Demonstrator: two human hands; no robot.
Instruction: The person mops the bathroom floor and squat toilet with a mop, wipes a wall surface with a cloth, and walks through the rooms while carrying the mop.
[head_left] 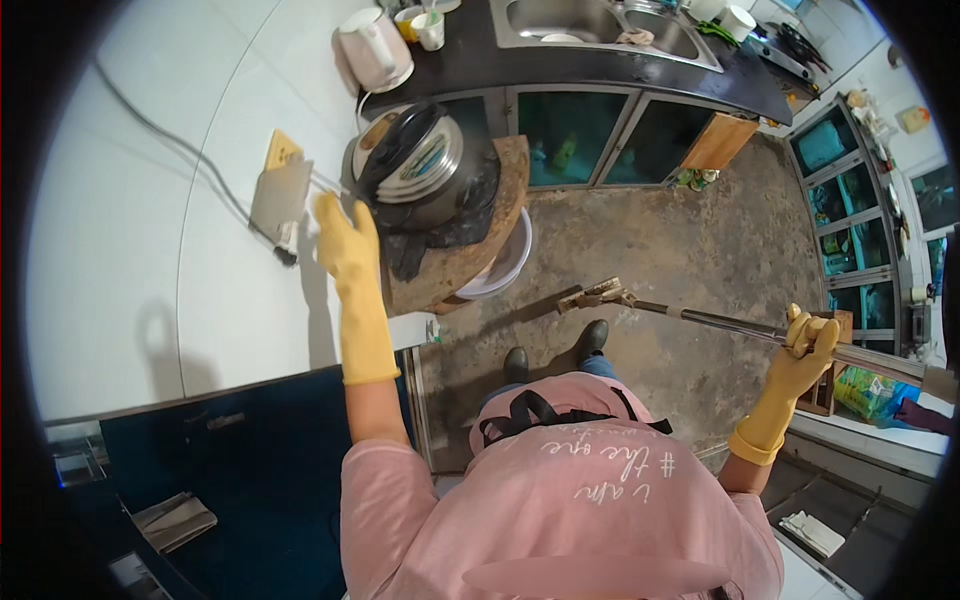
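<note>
My right hand [810, 335], in a yellow rubber glove, is closed around a long metal pole [715, 318]. A short, worn, pale crosswise head [598, 295], like that of a mop, sits at the pole's far end above the floor. On the other side, my left hand [345, 230], gloved the same way, reaches toward the wall with its fingers apart and appears to hold nothing. Beside its fingertips a flat grey piece [282, 200] hangs by a yellow socket plate [282, 150] and a dark cable. A lidded metal cooker [425, 170] stands just to its right.
The cooker rests on a curved wooden stand [470, 260] with a white basin [515, 255] partly under it. Ahead are a dark counter [460, 60], a kettle [375, 50] and a steel sink [560, 20]. Glass-door cabinets [840, 210] line the right. A wooden board [720, 142] leans on the cupboards.
</note>
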